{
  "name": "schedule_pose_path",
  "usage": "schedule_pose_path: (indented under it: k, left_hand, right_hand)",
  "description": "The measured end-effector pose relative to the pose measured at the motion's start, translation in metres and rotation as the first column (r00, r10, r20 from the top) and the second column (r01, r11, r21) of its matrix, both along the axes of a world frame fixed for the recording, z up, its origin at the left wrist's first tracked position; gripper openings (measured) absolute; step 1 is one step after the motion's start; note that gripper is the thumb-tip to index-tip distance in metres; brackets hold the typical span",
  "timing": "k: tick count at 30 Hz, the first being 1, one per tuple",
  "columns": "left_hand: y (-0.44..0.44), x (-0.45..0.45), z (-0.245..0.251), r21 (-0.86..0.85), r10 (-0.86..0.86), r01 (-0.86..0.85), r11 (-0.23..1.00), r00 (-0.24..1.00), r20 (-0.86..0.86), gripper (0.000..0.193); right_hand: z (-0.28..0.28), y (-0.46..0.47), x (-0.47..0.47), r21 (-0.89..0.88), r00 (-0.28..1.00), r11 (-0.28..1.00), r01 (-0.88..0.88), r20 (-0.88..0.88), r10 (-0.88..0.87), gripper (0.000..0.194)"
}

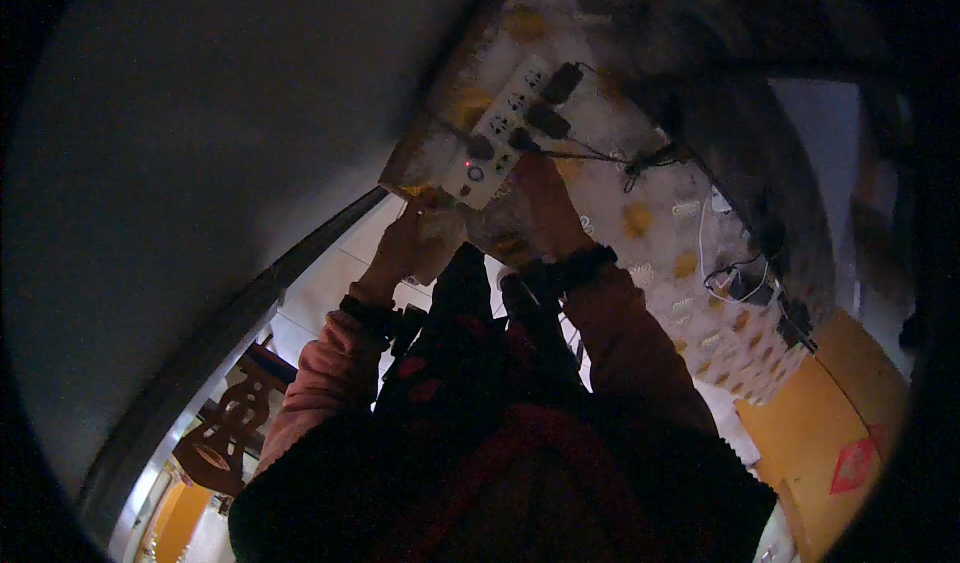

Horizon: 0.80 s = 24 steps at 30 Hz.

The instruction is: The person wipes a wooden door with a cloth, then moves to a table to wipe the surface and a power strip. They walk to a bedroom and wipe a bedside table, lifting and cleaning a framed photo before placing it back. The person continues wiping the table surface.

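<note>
A white power strip (499, 131) lies slantwise on a patterned cloth (637, 221), with a small red light lit near its close end. A dark plug (480, 147) and a black plug (523, 139) sit in its sockets. Two black adapters (550, 120) are along its right side. My left hand (405, 240) grips the cloth's near edge, left of the strip's close end; its fingertips are dim. My right hand (544, 199) reaches to the strip's right side, close below the black plug. Its fingers are too dark to tell whether they hold anything.
Dark cords (600, 156) run right from the strip. A white cable (702, 251) and more dark cords lie farther right. An orange-yellow panel (821, 405) is at lower right. On the left, a large dark panel (187, 150) borders the space. Pale floor tiles (349, 251) show below.
</note>
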<state>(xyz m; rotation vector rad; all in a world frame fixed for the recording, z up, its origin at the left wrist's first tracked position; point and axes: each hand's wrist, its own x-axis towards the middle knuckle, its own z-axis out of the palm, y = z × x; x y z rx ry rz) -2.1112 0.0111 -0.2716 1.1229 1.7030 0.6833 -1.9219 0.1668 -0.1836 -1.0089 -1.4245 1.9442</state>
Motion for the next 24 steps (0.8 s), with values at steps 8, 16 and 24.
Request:
schedule_pose_path:
  k: [8,16,24]
  left_hand:
    - [0.035,-0.012,0.070,-0.311,0.089,0.013,0.950,0.946,0.311,0.072]
    - [0.066,0.051,0.129,-0.188,-0.012,0.233,0.954,0.657,0.754,0.039]
    - [0.092,0.043,0.032,0.309,0.061,0.099,0.946,0.881,-0.469,0.087]
  right_hand:
    - [-0.016,0.005,0.013,-0.241,0.994,0.967,-0.079,-0.096,0.057,0.066]
    - [0.009,-0.064,0.089,-0.230,0.982,0.972,-0.045,0.170,0.085,0.081]
    - [-0.026,-0.038,0.157,0.759,0.609,0.519,-0.394,0.638,-0.471,0.069]
